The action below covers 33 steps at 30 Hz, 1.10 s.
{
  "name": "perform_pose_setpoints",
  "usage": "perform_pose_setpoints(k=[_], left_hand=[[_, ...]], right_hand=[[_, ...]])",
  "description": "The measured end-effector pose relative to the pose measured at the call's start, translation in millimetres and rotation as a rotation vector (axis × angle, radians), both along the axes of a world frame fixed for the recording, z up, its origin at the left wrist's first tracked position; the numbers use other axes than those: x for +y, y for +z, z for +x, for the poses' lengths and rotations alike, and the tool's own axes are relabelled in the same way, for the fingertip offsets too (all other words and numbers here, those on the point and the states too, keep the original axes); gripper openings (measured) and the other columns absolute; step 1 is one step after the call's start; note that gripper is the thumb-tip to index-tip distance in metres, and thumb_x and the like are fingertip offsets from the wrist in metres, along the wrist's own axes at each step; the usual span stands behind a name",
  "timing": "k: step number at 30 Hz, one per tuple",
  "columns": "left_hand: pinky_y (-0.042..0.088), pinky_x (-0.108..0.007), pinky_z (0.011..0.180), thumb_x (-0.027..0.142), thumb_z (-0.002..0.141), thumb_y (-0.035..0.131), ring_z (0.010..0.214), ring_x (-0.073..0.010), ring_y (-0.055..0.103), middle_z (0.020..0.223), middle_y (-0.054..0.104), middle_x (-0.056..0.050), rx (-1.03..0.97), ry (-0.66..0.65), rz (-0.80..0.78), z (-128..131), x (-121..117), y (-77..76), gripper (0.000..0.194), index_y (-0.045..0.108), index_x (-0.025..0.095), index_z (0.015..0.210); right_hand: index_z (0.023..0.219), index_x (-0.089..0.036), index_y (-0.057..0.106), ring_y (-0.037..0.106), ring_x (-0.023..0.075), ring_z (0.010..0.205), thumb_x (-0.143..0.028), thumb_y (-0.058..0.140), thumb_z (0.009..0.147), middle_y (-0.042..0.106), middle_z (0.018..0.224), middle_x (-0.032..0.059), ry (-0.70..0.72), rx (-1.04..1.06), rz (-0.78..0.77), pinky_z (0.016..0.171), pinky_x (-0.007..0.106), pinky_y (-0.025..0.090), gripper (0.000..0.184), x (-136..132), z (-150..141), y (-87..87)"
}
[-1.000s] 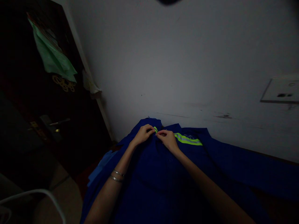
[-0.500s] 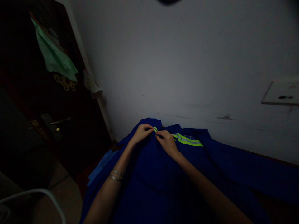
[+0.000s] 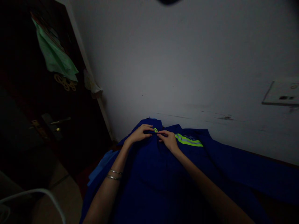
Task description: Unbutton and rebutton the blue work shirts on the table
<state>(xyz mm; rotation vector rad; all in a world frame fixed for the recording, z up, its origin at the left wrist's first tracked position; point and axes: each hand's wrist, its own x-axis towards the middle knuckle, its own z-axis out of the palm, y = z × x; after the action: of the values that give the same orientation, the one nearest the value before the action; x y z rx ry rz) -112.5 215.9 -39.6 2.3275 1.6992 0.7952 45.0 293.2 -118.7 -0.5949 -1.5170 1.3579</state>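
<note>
I have the blue garment (image 3: 144, 177) spread over the near centre and right, its far edge along the wall (image 3: 177, 62). On my feed the right hand (image 3: 170, 141) pinches its cloth, thumb against fingers, beside the yellow-green strip (image 3: 188, 141). The left hand (image 3: 139, 133) touches the cloth just to the left, fingers slightly parted; I cannot tell whether they grip. Far left, I see green fabric (image 3: 54, 57) hanging at the dark door (image 3: 79, 109).

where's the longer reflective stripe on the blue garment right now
In the head view, the longer reflective stripe lies right of centre on the blue garment, just right of the person's right hand and near the wall.
</note>
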Motion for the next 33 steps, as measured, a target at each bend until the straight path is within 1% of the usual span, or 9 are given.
perform_pose_setpoints(k=[3,6,9,15,20,24,28,31,33], left_hand=[[0.035,-0.031,0.092,0.022,0.076,0.054,0.1,-0.0161,0.053,0.101,0.063,-0.005,-0.122,-0.046,0.01,4.6,10.6,-13.3,0.021,0.065,0.018,0.093],[0.039,-0.028,0.087,0.023,0.077,0.052,0.093,-0.0154,0.057,0.096,0.064,-0.005,-0.214,-0.014,0.008,5.5,15.2,-20.9,0.021,0.065,0.016,0.092],[0.04,-0.027,0.085,0.025,0.077,0.053,0.091,-0.0156,0.058,0.095,0.065,-0.006,-0.268,0.017,-0.008,4.6,16.2,-23.8,0.022,0.065,0.015,0.092],[0.04,-0.029,0.086,0.026,0.074,0.057,0.091,-0.0164,0.058,0.096,0.065,-0.006,-0.353,-0.008,-0.056,5.4,18.8,-27.5,0.022,0.066,0.014,0.091],[0.04,-0.029,0.085,0.026,0.073,0.058,0.09,-0.017,0.057,0.093,0.066,-0.007,-0.363,0.012,-0.053,9.6,22.5,-32.1,0.022,0.066,0.012,0.088],[0.04,-0.027,0.082,0.025,0.073,0.057,0.087,-0.0167,0.058,0.091,0.066,-0.007,-0.368,0.026,-0.039,14.2,21.8,-30.3,0.021,0.066,0.012,0.087],[0.04,-0.026,0.081,0.027,0.073,0.057,0.086,-0.0163,0.058,0.091,0.066,-0.006,-0.358,0.058,-0.017,15.5,21.2,-29.9,0.021,0.066,0.012,0.086],[0.041,-0.025,0.078,0.03,0.073,0.057,0.082,-0.0154,0.058,0.087,0.066,-0.005,-0.34,0.126,0.03,14.5,22.0,-31.9,0.022,0.065,0.013,0.084],[0.041,-0.024,0.073,0.031,0.07,0.06,0.078,-0.0142,0.057,0.082,0.064,-0.005,-0.304,0.179,0.097,14.3,21.5,-31.1,0.021,0.064,0.013,0.081]], right_hand=[[0.078,-0.013,0.065,0.061,0.0143,0.06,-0.032,0.064,0.06,0.065,0.08,0.0046,0.017,0.013,-0.004,0.049,0.027,0.054,0.026,0.6,-0.3,-0.8],[0.078,-0.014,0.064,0.061,0.0166,0.068,-0.032,0.063,0.06,0.064,0.081,0.0049,0.031,0.029,-0.003,0.05,0.026,0.055,0.026,1.0,-0.2,-0.9],[0.078,-0.014,0.063,0.061,0.0166,0.069,-0.031,0.064,0.06,0.064,0.081,0.0045,0.042,0.054,-0.028,0.049,0.026,0.055,0.025,1.6,-0.6,-0.8],[0.077,-0.014,0.062,0.06,0.0138,0.065,-0.025,0.064,0.057,0.063,0.077,0.0023,0.082,0.099,-0.128,0.049,0.024,0.054,0.023,2.4,-2.4,-1.4],[0.076,-0.015,0.06,0.059,0.0108,0.056,-0.019,0.065,0.055,0.062,0.065,-0.0013,0.105,0.141,-0.247,0.05,0.024,0.054,0.023,1.5,-2.0,0.0],[0.078,-0.016,0.059,0.058,0.0096,0.053,-0.014,0.063,0.054,0.061,0.062,-0.0026,0.12,0.15,-0.314,0.05,0.024,0.054,0.024,0.1,-1.3,3.5],[0.08,-0.016,0.058,0.058,0.0096,0.054,-0.011,0.062,0.055,0.061,0.062,-0.0032,0.129,0.151,-0.32,0.051,0.024,0.054,0.026,-0.7,-0.8,5.2],[0.083,-0.016,0.058,0.057,0.009,0.053,-0.009,0.06,0.056,0.059,0.06,-0.0042,0.13,0.143,-0.298,0.05,0.024,0.055,0.028,-1.0,-0.3,5.9],[0.086,-0.016,0.058,0.056,0.0084,0.051,-0.009,0.059,0.057,0.057,0.058,-0.0051,0.128,0.134,-0.279,0.05,0.024,0.055,0.03,-1.4,0.1,6.8]])
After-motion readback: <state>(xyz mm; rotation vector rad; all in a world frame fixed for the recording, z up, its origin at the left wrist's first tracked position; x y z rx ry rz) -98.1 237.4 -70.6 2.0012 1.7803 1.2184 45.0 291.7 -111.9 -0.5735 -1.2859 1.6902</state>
